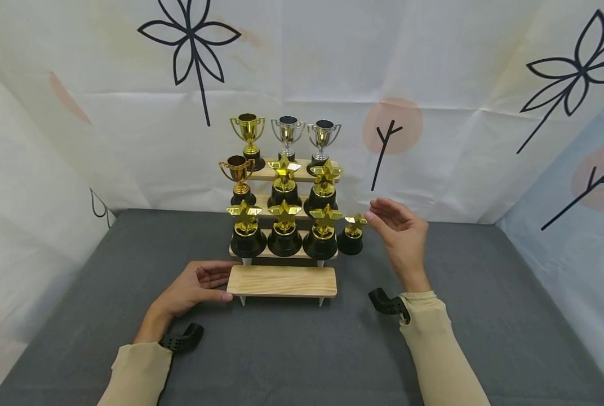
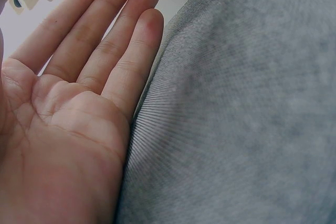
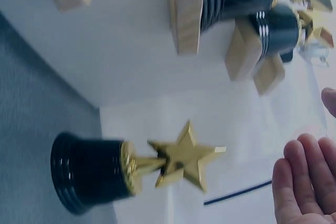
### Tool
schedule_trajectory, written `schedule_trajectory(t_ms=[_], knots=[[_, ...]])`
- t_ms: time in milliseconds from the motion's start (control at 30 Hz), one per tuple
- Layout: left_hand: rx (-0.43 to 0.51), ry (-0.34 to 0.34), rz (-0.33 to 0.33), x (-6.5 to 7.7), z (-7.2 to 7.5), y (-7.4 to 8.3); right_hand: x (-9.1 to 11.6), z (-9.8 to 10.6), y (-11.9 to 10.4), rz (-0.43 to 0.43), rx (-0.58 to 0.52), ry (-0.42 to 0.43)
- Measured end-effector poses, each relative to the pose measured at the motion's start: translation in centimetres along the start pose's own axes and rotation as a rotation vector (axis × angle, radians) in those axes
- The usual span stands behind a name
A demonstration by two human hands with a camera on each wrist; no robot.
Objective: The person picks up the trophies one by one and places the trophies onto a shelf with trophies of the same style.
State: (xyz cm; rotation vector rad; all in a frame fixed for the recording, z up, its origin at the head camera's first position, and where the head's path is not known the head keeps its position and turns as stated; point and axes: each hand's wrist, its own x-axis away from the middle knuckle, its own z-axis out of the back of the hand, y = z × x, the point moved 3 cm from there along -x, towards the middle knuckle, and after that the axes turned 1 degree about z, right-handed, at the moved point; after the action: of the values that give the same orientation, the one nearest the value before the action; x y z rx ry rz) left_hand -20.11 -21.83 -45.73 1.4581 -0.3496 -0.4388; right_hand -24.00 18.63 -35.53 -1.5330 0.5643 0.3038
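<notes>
A wooden tiered display stand (image 1: 281,281) with white supports bears several trophies. At the left end of its bare lowest step, my left hand (image 1: 192,287) has its thumb at the front corner and its fingers beside the end. Those fingers (image 2: 86,35) look straight in the left wrist view, their tips by a wooden edge. To the stand's right, a gold star trophy (image 1: 351,242) with a black base stands upright on the table. My right hand (image 1: 403,242) is raised just right of that star, fingers together and lightly bent, holding nothing.
On the upper steps are gold star trophies (image 1: 284,237), a bronze-toned cup (image 1: 238,175), a gold cup (image 1: 248,132) and two silver cups (image 1: 288,132). A grey cloth (image 1: 104,316) covers the table. Behind hangs a white patterned curtain (image 1: 322,62).
</notes>
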Motion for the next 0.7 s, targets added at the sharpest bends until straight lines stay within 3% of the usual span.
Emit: schedule_trajectory(t_ms=[267, 700], knots=[[0.011, 0.001, 0.008, 0.1, -0.1, 0.1, -0.1, 1.3, 1.3, -0.024, 0.111, 0.071], [0.018, 0.003, 0.019, 0.0, 0.0, 0.1, 0.6, 0.6, 4.9, -0.235, 0.172, -0.003]])
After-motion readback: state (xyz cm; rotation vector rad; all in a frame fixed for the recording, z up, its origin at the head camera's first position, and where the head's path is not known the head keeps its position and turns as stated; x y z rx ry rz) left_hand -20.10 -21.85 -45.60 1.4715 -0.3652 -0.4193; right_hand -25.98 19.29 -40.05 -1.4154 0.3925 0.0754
